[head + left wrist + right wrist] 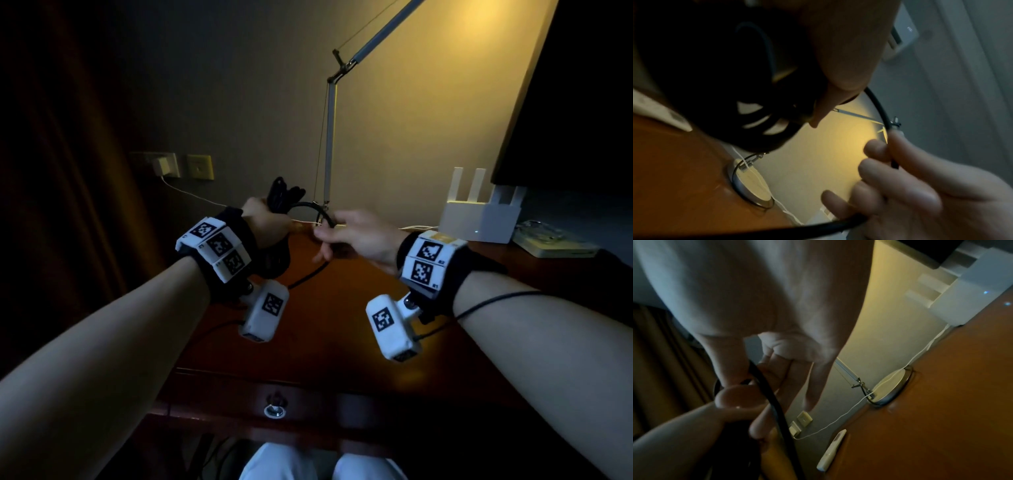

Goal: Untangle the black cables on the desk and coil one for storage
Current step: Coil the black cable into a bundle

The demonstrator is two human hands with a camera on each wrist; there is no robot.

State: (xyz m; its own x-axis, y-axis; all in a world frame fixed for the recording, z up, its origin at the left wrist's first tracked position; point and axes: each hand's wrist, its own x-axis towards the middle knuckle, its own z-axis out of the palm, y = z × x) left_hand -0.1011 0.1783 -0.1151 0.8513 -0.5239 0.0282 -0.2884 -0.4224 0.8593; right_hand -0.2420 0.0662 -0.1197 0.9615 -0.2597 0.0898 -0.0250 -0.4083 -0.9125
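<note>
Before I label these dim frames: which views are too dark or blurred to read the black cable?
Head view: dim but sharp, the coil readable in the left hand. Left wrist view: coil a near-black mass, right hand blurred. Right wrist view: soft, the strand readable.

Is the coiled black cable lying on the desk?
No, the left hand grips the coil raised above the desk.

Bare forearms, no sleeves. Black wrist straps (236,240) carried white blocks printed with black square markers. White camera pods (263,310) hung beneath each wrist, thin black leads (496,298) attached. Pale trousers (322,464).
</note>
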